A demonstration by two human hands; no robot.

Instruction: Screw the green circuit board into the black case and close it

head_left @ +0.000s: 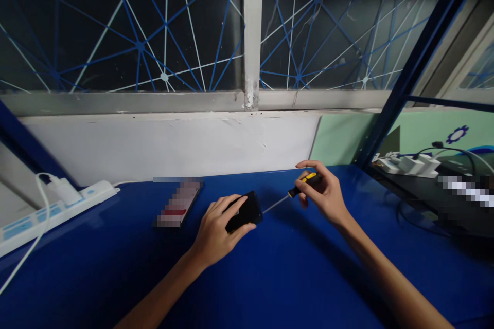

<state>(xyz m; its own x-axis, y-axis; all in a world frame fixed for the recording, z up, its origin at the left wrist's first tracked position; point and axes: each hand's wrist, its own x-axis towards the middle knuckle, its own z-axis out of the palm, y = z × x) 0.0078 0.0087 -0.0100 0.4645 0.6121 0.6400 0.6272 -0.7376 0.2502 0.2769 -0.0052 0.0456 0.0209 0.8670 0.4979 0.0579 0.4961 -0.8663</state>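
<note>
My left hand (219, 226) grips a small black box-like device (249, 209) by its sides, with fingers along the top and the thumb at the near edge. In my right hand (324, 193) is a screwdriver (304, 183) with a black and yellow handle, pinched between thumb and fingers while the index finger is raised. Its thin metal shaft slants down to the left, and the tip meets the device's right end or lies very close to it. Whether a screw sits there is too small to tell.
A phone-like slab (179, 203), partly blurred out, lies left of the device on the blue table (270, 277). A white power strip (88, 193) with a plugged-in charger and cable runs along the left. Chargers and cables (420, 164) crowd a dark surface at right, beyond a blue metal post (393, 82).
</note>
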